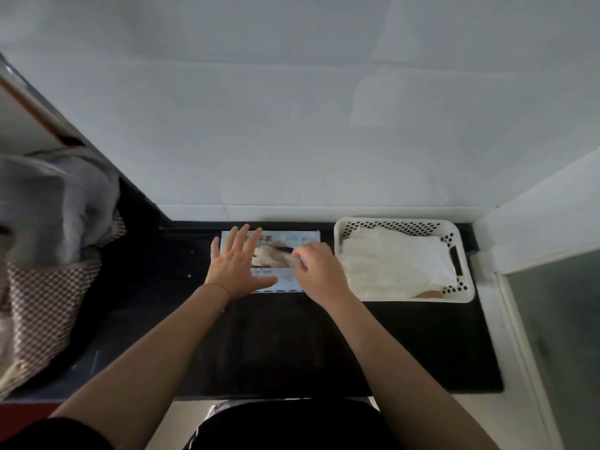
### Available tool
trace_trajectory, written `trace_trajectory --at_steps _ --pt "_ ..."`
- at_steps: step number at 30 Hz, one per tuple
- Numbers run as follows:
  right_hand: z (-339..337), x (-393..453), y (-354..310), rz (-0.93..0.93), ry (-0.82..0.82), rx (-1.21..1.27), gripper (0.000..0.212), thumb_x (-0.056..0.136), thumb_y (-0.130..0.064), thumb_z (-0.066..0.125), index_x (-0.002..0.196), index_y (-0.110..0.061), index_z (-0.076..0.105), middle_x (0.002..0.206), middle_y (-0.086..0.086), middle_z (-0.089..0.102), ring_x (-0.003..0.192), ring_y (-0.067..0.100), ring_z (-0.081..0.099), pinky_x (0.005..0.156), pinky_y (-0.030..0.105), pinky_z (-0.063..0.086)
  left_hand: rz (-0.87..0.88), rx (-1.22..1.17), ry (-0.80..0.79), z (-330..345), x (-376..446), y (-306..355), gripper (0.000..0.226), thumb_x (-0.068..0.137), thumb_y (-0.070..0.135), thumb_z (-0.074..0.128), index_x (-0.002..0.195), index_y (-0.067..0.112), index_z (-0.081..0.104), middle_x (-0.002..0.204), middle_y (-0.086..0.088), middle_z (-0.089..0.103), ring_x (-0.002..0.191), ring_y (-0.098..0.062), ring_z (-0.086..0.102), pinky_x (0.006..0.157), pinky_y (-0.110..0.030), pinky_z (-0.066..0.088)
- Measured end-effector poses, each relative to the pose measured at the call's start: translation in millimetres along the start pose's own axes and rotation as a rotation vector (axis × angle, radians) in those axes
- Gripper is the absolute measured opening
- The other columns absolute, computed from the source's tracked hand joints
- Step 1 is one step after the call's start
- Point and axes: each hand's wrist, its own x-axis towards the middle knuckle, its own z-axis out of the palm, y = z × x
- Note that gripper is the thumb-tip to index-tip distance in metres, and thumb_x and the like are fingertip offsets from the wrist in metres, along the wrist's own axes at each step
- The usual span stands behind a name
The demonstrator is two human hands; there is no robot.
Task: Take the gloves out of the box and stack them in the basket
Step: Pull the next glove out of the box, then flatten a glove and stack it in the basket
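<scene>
My right hand [319,271] sits at the right end of the opening in the glove box [293,239], its fingers curled inward with thumb and fingertips drawn together in a pinch at the edge of the white glove material [271,257] showing through the slot; whether the pinch actually closes on a glove I cannot tell, since the fingertips hide the contact. My left hand [235,267] lies flat on the left part of the box top, five fingers straight and spread, palm down, pressing the box onto the surface. One box is present: a pale, printed carton lying lengthwise on the dark countertop [406,345], close to the white wall [292,125] behind it. Just beside the box, on its right, stands one white perforated basket [461,235], with a slot handle in its right wall. Inside the basket lies one stack of white gloves [396,258], spread flat and filling most of the floor; individual gloves in the stack cannot be counted. A small tan patch shows at the basket's near right corner, beneath the stack. At far left, one bundle of grey cloth [58,203] rests over a checked bag [45,306]; both are blurred. Two bare forearms enter from the lower edge.
</scene>
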Motion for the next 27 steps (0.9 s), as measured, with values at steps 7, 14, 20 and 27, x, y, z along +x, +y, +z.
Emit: trace_trajectory --at_steps 7,14,20,27 --pt "35.0 5.1 -50.5 0.072 -0.318 0.021 0.046 0.1 -0.016 0.046 0.146 -0.024 0.045 0.152 -0.002 0.038 0.14 0.017 0.034 0.111 0.036 0.035 0.016 -0.116 -0.042 0.0 -3.2 -29.0 0.115 0.07 0.084 0.054 0.157 0.028 0.004 0.166 0.003 0.0 0.152 -0.019 -0.006 0.121 -0.052 0.007" --pt "27.7 12.7 -60.0 0.297 -0.2 0.247 0.036 0.102 -0.013 0.045 0.136 -0.014 0.055 0.138 0.002 0.053 0.114 0.011 0.051 0.091 0.024 0.044 0.003 -0.187 -0.024 5.1 -2.1 -33.6 0.116 0.068 0.083 0.057 0.156 0.029 0.005 0.166 0.006 0.0 0.152 -0.017 -0.007 0.12 -0.055 0.014" --pt "17.9 17.5 -57.2 0.423 -0.065 0.374 0.023 0.09 -0.009 0.063 0.108 -0.018 0.073 0.11 -0.003 0.071 0.096 0.01 0.065 0.09 0.03 0.054 0.019 -0.176 -0.039 5.4 -1.4 -35.6 0.118 0.068 0.083 0.057 0.157 0.027 0.004 0.166 0.005 -0.002 0.152 -0.018 -0.009 0.12 -0.054 0.014" --pt "25.3 13.2 -58.5 0.504 -0.043 0.31 0.023 0.09 -0.019 0.07 0.111 -0.013 0.065 0.091 -0.005 0.061 0.084 0.01 0.058 0.073 0.021 0.046 0.017 -0.17 -0.061 3.9 -0.9 -36.5 0.118 0.069 0.081 0.06 0.157 0.028 0.002 0.166 0.005 -0.004 0.152 -0.019 -0.01 0.12 -0.055 0.014"
